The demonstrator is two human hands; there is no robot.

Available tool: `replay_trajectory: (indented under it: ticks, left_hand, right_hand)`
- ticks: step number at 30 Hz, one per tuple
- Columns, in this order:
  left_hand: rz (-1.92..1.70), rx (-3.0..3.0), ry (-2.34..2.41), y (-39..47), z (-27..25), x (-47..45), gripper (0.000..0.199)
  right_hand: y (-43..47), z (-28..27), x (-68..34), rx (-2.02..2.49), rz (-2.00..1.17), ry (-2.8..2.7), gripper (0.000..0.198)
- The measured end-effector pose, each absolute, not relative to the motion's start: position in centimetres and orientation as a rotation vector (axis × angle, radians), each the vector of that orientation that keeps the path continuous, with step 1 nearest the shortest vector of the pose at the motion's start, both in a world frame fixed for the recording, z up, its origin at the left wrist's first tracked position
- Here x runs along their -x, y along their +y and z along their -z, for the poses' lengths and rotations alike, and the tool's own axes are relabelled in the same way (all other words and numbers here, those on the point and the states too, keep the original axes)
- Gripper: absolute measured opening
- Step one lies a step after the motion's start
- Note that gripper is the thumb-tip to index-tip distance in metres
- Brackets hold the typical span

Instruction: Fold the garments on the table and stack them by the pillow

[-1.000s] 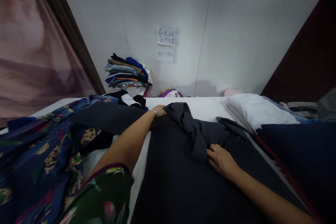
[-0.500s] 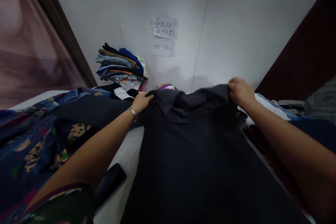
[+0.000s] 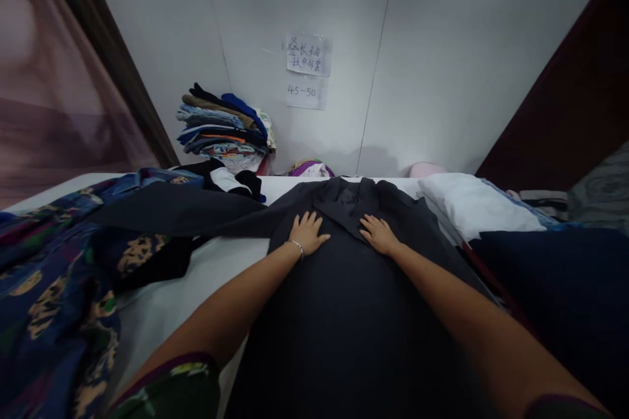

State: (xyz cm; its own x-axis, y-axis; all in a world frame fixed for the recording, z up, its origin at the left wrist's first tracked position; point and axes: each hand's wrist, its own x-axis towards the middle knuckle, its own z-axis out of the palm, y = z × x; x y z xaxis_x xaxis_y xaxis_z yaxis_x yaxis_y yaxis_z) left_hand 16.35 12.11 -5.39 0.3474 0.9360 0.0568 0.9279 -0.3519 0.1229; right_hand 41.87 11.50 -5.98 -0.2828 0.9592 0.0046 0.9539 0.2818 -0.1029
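Observation:
A dark grey long-sleeved jacket (image 3: 339,314) lies spread on the white table (image 3: 181,288), its collar toward the wall. One sleeve stretches out to the left, over a patterned denim garment (image 3: 54,275). My left hand (image 3: 308,234) rests on the jacket's upper left chest with fingers spread. On the other side of the lapels, my right hand (image 3: 379,234) presses flat with its fingers apart. Neither hand grips the cloth. The jacket's lower end fades into shadow at the bottom of the view.
Against the wall at the back left stands a stack of folded clothes (image 3: 226,124). A white folded garment (image 3: 481,203) and a dark navy one (image 3: 555,275) lie at the right. Paper signs (image 3: 308,72) hang on the wall. A curtain (image 3: 63,78) borders the left side.
Both hands have let go of the jacket's shoulders and moved down and inward onto its chest. The raised upper part of the jacket now lies flat on the table.

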Motion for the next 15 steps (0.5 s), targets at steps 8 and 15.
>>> replay_trajectory:
  ticks: [8, 15]
  left_hand:
    - [-0.115, -2.442, 1.726, 9.9, 5.0, -17.3, 0.063]
    - [-0.077, -2.543, 1.510, 5.9, 6.7, -19.3, 0.070]
  right_hand:
    - [8.5, 5.7, -42.8, 1.805, -0.124, -2.400, 0.054]
    - [5.5, 7.8, -43.8, 1.817, -0.242, -2.398, 0.057]
